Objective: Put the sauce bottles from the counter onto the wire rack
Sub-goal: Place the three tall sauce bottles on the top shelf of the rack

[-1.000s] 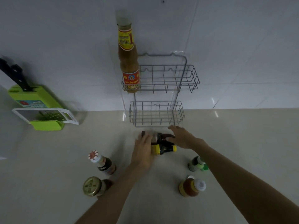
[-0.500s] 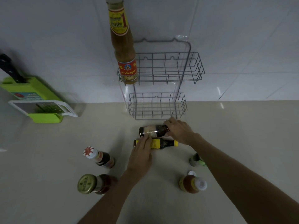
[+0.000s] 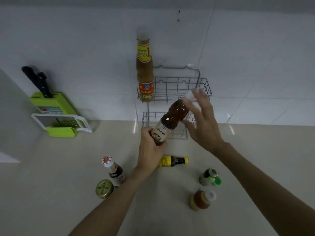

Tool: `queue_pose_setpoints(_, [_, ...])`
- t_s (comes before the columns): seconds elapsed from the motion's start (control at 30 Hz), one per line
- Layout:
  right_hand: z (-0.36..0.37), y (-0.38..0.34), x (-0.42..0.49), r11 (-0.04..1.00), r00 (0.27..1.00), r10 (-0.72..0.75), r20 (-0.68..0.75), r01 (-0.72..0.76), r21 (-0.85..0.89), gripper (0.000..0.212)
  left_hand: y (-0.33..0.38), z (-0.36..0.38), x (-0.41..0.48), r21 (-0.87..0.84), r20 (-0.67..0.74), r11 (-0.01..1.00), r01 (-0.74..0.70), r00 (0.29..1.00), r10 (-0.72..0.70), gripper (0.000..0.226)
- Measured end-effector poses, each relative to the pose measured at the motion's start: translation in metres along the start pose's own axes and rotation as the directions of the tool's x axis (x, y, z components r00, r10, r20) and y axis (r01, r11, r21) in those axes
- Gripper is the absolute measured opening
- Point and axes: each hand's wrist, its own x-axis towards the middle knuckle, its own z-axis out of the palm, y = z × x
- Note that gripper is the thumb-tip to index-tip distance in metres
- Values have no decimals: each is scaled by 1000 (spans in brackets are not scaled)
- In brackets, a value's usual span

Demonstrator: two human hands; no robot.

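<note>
wire rack: thin metal | wall: glossy tile (reflective) | counter: smooth

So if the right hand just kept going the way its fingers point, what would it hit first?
Probably the white cap of the tilted brown sauce bottle held by the left hand; the right hand sits open beside it. Behind that is the grey wire rack, though depth is unclear.

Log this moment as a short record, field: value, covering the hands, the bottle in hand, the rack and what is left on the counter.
left hand: grip closed around the base of the brown sauce bottle
right hand: open, fingers spread beside the bottle's neck
brown sauce bottle: lifted, tilted toward the wire rack
upper basket: tall orange sauce bottle at its left end
lower basket: no bottle visible
counter: yellow-capped bottle lying down; four other containers upright
</note>
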Motion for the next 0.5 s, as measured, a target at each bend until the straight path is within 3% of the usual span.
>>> queue_pose_setpoints(0.03, [-5, -13, 3, 950, 977, 211, -13, -202, 239, 81, 7, -1, 0, -15, -55, 999, -33, 998, 32, 54])
queue_pose_setpoints(0.1, [-13, -43, 11, 552, 812, 547, 201, -531, 643, 81, 20, -3, 3, -6, -140, 994, -107, 985, 105, 57])
queue_pose_setpoints(0.13, [-15, -55, 16, 350, 727, 602, 330, -612, 709, 72, 25, -5, 5, 16, -166, 988, -156, 974, 157, 58])
queue_pose_setpoints(0.17, [-16, -62, 22, 274, 680, 625, 383, -651, 708, 63, 29, -5, 9, 48, -180, 977, -206, 961, 211, 57])
queue_pose_setpoints(0.27, [-19, -62, 45, 263, 627, 715, 310, -652, 711, 58, 43, -8, 21, 142, -190, 942, -303, 926, 326, 58])
queue_pose_setpoints(0.3, [-21, -58, 54, 269, 641, 715, 279, -620, 737, 58, 49, -11, 26, 174, -189, 933, -315, 919, 346, 62])
queue_pose_setpoints(0.37, [-25, -51, 71, 382, 699, 695, 168, -557, 737, 59, 61, -17, 41, 212, -193, 931, -299, 921, 340, 82])
queue_pose_setpoints(0.43, [-24, -43, 89, 521, 727, 686, 32, -521, 676, 65, 72, -26, 59, 131, -208, 973, -191, 954, 215, 101])
queue_pose_setpoints(0.5, [-20, -35, 108, 594, 733, 679, -40, -517, 616, 69, 79, -37, 81, -53, -188, 998, -21, 982, 10, 107])
